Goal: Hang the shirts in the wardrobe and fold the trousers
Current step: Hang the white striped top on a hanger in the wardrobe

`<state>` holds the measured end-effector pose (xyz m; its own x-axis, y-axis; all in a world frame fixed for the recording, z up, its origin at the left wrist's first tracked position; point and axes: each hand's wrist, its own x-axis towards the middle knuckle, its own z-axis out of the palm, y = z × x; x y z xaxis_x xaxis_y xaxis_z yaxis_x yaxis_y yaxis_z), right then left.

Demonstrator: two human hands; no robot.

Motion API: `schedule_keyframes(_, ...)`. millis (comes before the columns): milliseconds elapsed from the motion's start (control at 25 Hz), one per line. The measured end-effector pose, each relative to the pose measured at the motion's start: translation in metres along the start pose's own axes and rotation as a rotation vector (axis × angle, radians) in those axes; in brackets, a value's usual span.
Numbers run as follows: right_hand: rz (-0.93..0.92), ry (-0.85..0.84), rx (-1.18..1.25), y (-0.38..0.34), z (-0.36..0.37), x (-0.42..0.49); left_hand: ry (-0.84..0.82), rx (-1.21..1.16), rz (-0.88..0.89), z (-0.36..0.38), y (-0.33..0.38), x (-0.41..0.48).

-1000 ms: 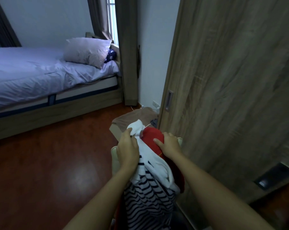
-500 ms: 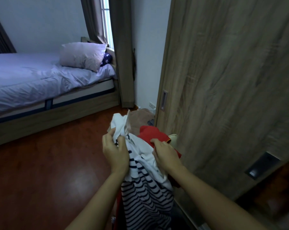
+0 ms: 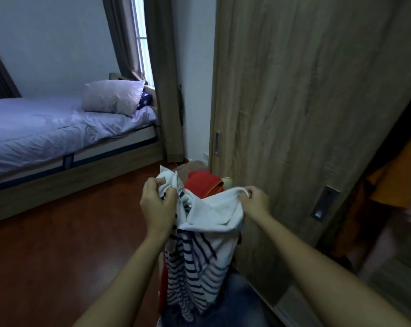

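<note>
The right hand (image 3: 255,200) has moved toward 3 o'clock, away from the left hand (image 3: 158,204), spreading the striped shirt (image 3: 199,234) open.

A white shirt (image 3: 199,234) banded with navy stripes hangs before a red garment (image 3: 201,185) trimmed in orange, against a reddish-brown floor (image 3: 58,244), lilac bedding (image 3: 46,128), a star-patterned navy cushion (image 3: 145,100) and a grey-brown woodgrain wardrobe door (image 3: 305,102).
</note>
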<state>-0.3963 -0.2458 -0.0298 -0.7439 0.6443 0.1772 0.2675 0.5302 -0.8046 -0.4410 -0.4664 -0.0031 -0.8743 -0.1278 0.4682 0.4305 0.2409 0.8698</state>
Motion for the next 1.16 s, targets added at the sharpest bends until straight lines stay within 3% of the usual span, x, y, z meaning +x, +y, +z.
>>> schedule_keyframes(120,-0.094,0.099,0.111,-0.027,-0.067,-0.024,-0.114,-0.005,-0.012,-0.011,0.025,-0.041)
schedule_keyframes(320,-0.316,0.162,0.236,-0.069,-0.142,-0.076,-0.027,0.306,0.343,-0.012,0.086,-0.084)
schedule_keyframes(360,-0.346,0.154,0.228,-0.077,-0.154,-0.088,-0.143,0.280,0.372,-0.004,0.100,-0.087)
schedule_keyframes(480,-0.403,0.174,0.169,-0.091,-0.184,-0.121,-0.702,-0.069,0.328,0.018,0.130,-0.101)
schedule_keyframes(520,-0.413,0.206,0.142,-0.091,-0.193,-0.130,-0.783,-0.124,0.309,0.024,0.134,-0.110)
schedule_keyframes(680,-0.423,0.411,0.094,-0.083,-0.243,-0.155,-0.798,-0.005,0.382,0.051,0.128,-0.158)
schedule_keyframes(840,-0.434,0.495,-0.007,-0.077,-0.295,-0.172,-1.007,0.072,0.368,0.073,0.114,-0.216)
schedule_keyframes(920,-0.469,0.504,-0.169,-0.072,-0.323,-0.179,-1.032,0.044,0.369,0.083,0.111,-0.218)
schedule_keyframes(1000,-0.489,0.368,-0.530,-0.057,-0.363,-0.187,-0.985,0.077,0.437,0.091,0.122,-0.200)
schedule_keyframes(1160,-0.176,-0.033,-1.111,-0.015,-0.441,-0.205,-0.978,0.180,0.524,0.091,0.182,-0.135)
